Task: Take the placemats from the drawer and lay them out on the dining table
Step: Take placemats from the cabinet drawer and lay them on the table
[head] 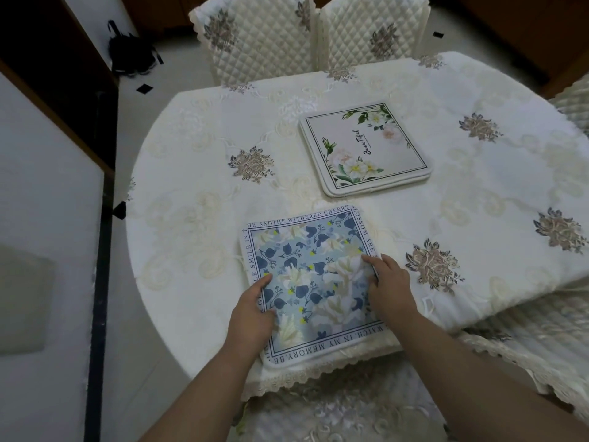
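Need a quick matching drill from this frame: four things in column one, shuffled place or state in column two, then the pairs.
Column one:
1. blue mat
2. white mat
3. left hand
4. right hand

Column two:
A. on top of a small stack at mid-table
B. holds the blue mat's left edge
C. flat at the near table edge, between both hands
D. holds the blue mat's right edge

Pairs: 1-C, 2-A, 3-B, 4-D
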The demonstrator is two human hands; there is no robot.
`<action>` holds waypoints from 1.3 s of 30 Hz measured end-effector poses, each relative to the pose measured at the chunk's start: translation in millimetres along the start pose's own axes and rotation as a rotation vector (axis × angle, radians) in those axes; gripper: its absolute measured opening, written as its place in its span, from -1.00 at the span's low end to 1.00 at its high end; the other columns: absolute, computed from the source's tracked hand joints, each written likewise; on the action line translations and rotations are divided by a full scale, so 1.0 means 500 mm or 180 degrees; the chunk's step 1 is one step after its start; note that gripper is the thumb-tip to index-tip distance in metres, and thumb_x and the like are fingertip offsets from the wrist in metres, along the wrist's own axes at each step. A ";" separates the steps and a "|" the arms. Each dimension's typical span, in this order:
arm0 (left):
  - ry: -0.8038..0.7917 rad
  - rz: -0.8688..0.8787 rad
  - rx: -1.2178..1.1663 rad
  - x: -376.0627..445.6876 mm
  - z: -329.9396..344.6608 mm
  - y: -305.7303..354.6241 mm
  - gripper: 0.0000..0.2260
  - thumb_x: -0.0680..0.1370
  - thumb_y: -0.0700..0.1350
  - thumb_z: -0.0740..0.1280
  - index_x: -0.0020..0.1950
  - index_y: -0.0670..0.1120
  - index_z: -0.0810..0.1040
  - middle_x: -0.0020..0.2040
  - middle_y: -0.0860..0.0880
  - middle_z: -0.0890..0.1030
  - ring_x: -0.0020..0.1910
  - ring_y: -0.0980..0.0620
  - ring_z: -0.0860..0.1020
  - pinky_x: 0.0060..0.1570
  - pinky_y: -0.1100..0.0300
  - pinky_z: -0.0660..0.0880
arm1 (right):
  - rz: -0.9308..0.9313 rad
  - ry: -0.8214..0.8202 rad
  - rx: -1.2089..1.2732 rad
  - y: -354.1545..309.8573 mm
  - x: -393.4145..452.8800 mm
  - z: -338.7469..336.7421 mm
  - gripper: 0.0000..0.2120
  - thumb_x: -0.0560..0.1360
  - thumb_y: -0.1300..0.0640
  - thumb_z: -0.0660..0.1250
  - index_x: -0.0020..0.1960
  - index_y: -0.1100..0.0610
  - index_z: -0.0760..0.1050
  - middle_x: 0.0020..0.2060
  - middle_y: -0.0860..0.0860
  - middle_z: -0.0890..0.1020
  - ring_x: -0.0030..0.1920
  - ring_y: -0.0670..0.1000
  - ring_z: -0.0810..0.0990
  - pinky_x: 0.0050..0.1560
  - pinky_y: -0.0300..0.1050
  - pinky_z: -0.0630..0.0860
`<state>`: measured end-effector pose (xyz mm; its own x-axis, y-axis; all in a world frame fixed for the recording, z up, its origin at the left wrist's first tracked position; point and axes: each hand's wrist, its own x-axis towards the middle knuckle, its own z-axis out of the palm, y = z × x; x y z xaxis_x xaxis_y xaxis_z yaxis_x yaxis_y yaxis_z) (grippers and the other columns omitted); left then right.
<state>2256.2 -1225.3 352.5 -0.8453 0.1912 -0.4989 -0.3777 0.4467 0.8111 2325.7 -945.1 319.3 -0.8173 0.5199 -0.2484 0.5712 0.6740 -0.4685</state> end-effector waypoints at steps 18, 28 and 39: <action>-0.0479 0.2074 0.3628 -0.020 0.065 -0.105 -0.37 0.66 0.33 -0.08 0.66 0.09 -0.11 0.67 0.02 -0.11 0.64 -0.07 -0.20 0.54 -0.14 -0.05 | -0.0770 -0.0376 -0.0972 -0.029 -0.130 0.087 -0.36 0.66 -0.27 -0.18 0.59 -0.06 -0.39 0.56 -0.13 -0.38 0.53 -0.10 -0.46 0.53 -0.06 -0.37; -0.0238 0.1238 0.3403 0.015 0.004 -0.081 -0.29 0.65 0.31 -0.17 0.63 -0.11 -0.25 0.63 -0.11 -0.30 0.59 -0.08 -0.37 0.54 -0.10 -0.24 | 0.0168 0.0062 -0.0381 -0.023 -0.087 0.035 -0.32 0.67 -0.17 -0.02 0.64 0.14 -0.14 0.62 0.05 -0.20 0.60 -0.01 -0.25 0.58 -0.03 -0.20; -0.0591 0.1446 0.3296 0.232 0.103 0.160 -0.34 0.67 0.25 -0.10 0.65 -0.04 -0.24 0.65 -0.06 -0.28 0.62 -0.07 -0.28 0.59 -0.10 -0.15 | -0.0565 -0.0566 -0.0548 -0.191 0.186 0.006 -0.35 0.69 -0.08 0.01 0.63 0.21 -0.11 0.62 0.13 -0.12 0.61 0.08 -0.17 0.55 -0.05 -0.19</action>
<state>2147.5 -1122.4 344.0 -0.7227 0.6066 -0.3313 0.5134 0.7920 0.3303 2195.1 -962.9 338.3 -0.8973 0.2964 -0.3271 0.4104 0.8331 -0.3709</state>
